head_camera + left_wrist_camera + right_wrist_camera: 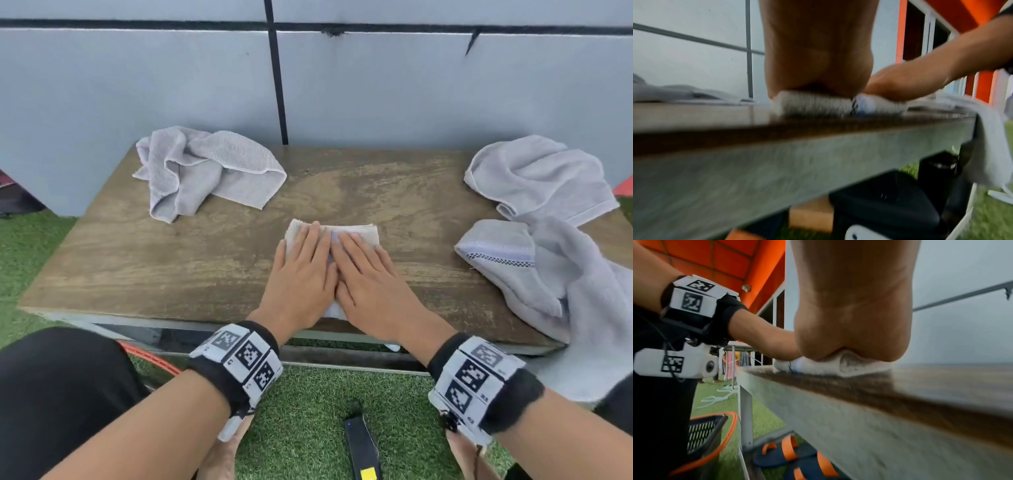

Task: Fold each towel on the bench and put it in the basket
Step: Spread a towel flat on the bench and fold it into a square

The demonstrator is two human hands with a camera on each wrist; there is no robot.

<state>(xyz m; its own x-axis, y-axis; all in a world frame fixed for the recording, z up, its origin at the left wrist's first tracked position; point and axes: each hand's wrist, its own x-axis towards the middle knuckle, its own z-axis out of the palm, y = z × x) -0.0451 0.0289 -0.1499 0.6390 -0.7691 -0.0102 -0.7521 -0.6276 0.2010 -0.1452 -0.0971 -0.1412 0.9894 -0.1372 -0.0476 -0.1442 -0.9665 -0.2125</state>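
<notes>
1. Towels are spread over the wooden bench (144, 260); the black mesh basket (702, 431) with an orange rim sits on the grass beside the bench leg, below the left forearm, and what lies inside it cannot be made out.
2. On the bench's near middle, the left hand (301, 274) and right hand (366, 277) lie side by side, palms down, fingers straight and flat, pressing the folded towel (363, 233) and gripping nothing.
3. That folded towel is a small, pale, thick stack; its near edge reaches the bench's front edge, and the left wrist view shows a blue and checked band on it.
4. At the bench's far left corner lies a crumpled grey towel (205, 168).
5. At the bench's right end lie a rumpled pale towel (537, 174) and, nearer, a grey towel with a checked band (561, 274) that hangs over the front edge.
</notes>
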